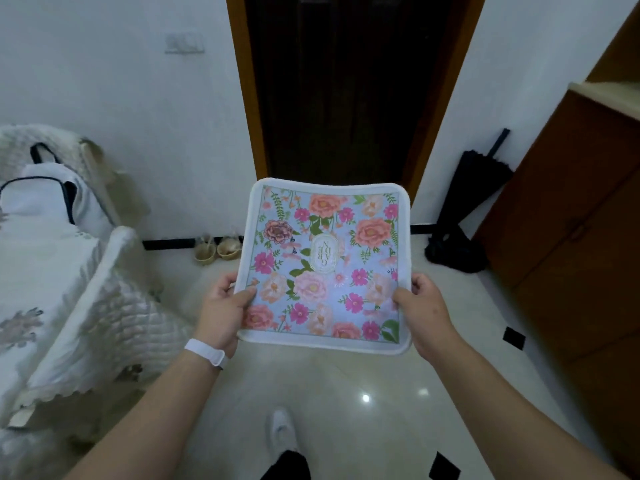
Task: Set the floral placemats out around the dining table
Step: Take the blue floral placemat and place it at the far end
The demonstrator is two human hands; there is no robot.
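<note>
The left hand (221,313) is closed on the left edge of the floral placemat (329,261), with the thumb laid on the printed face and the fingers curled underneath. A white wristband (206,353) is worn on that wrist. The right edge is gripped the same way by the right hand (424,310), thumb on top.

The placemat is roughly square with rounded corners and a white border. Its pale blue field is printed with peach, pink and magenta flowers and green leaves. An oval emblem is set at the middle, its lettering too blurred to be read. The mat is held in the air between the two hands, both taken up along its nearer half, and its far edge is tilted upward.

Below it a glossy pale floor (346,393) and one white shoe (282,429) are seen. A dark doorway (346,81) stands behind, a black umbrella (474,181) is leaned against the wall to the right, and a white-covered seat (52,271) is placed to the left.
</note>
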